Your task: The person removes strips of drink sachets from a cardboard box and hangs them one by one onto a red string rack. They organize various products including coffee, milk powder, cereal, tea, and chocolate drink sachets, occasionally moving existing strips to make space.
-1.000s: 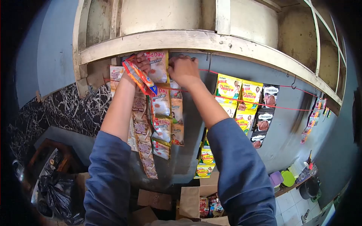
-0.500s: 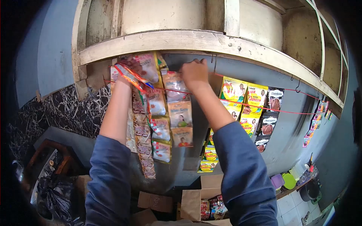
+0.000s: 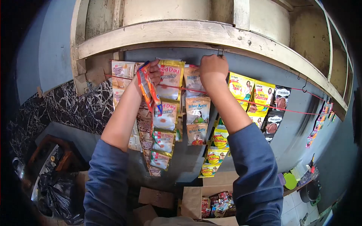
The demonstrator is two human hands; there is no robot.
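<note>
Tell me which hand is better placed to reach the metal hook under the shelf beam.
Right. The right hand sits just below the hook, above the White Koffie strip; the left hand is farther off, gripping an orange sachet strip.

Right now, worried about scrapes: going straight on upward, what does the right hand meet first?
Probably the small metal hook under the pale wooden beam, just above the right hand.
</note>
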